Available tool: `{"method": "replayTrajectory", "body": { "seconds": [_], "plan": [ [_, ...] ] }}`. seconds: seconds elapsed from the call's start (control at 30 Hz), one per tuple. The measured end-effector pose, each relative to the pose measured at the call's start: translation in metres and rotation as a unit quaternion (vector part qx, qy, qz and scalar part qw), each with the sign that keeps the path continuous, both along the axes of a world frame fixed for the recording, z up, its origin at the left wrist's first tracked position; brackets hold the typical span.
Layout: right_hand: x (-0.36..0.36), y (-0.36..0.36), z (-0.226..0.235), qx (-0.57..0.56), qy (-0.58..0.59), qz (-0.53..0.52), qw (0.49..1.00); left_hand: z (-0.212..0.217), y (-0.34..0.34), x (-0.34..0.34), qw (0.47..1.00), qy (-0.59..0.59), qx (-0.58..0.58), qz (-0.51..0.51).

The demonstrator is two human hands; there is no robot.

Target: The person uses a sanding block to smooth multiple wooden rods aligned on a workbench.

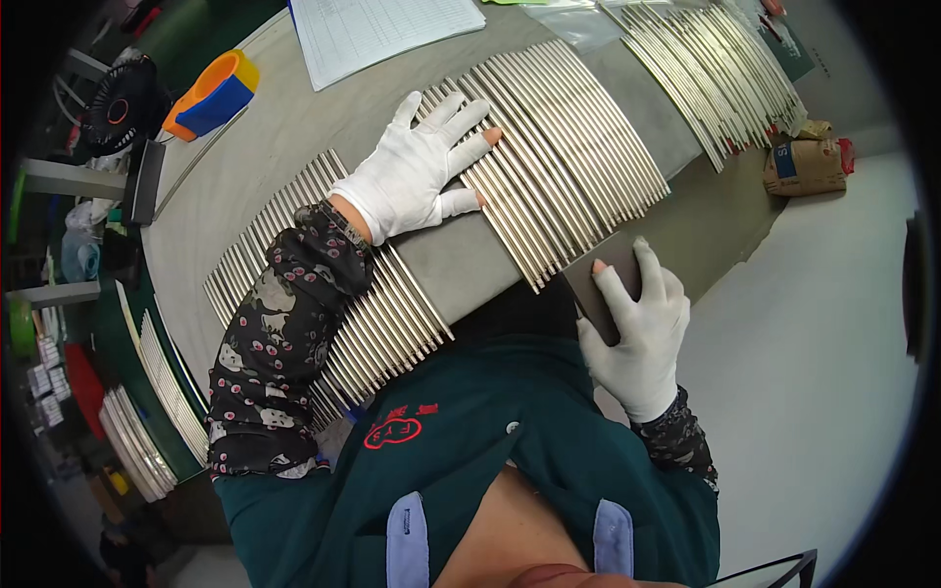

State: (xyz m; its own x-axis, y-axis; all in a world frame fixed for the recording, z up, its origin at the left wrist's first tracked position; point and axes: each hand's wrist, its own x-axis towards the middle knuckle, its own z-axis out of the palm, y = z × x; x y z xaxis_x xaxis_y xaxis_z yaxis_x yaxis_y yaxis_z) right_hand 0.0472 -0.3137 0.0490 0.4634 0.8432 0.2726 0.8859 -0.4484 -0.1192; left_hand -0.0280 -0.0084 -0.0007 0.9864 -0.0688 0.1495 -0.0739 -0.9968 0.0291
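Observation:
Thin shiny metal rods lie side by side on the grey table in a wide middle row point(578, 137). Across the left end of that row rests my left hand point(417, 167), in a white glove with some fingertips bare. Its fingers are spread flat on the rods and grip nothing. A second row of rods point(387, 328) lies to the left, partly hidden under my left forearm. My right hand point(642, 333), gloved the same way, hovers by the table's near edge, below the middle row. Its thumb and fingers are apart, with nothing visible between them.
Another bundle of rods point(711, 73) lies at the far right, beside a brown package point(809, 167). A printed sheet point(382, 34), an orange and blue tape-roll-shaped object point(213, 95) and a black fan point(120, 106) are at the back left. More rods point(137, 441) stand lower left.

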Motion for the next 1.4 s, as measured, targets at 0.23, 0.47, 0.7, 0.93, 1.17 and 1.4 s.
{"method": "replayTrajectory", "body": {
  "seconds": [0.23, 0.47, 0.7, 0.93, 1.17, 1.4],
  "plan": [
    [0.008, 0.038, -0.007, -0.007, -0.034, 0.008, 0.999, -0.001, -0.005, 0.001, 0.999, -0.036, 0.022, 0.016],
    [0.014, 0.053, 0.004, -0.017, -0.047, 0.038, 0.998, -0.001, 0.0, 0.002, 1.0, -0.001, 0.013, 0.011],
    [0.001, 0.019, 0.01, -0.005, -0.022, 0.016, 1.0, 0.0, -0.002, 0.001, 0.999, 0.021, 0.015, 0.019],
    [0.003, 0.055, -0.003, -0.008, -0.05, 0.021, 0.998, 0.0, -0.004, 0.001, 1.0, 0.007, 0.005, 0.009],
    [0.006, 0.032, 0.002, -0.037, -0.023, 0.05, 0.998, 0.003, -0.005, 0.0, 0.999, 0.021, -0.015, 0.02],
    [0.01, 0.082, -0.003, 0.004, -0.073, 0.034, 0.997, 0.006, -0.003, 0.003, 1.0, 0.01, 0.001, 0.004]
  ]
}}
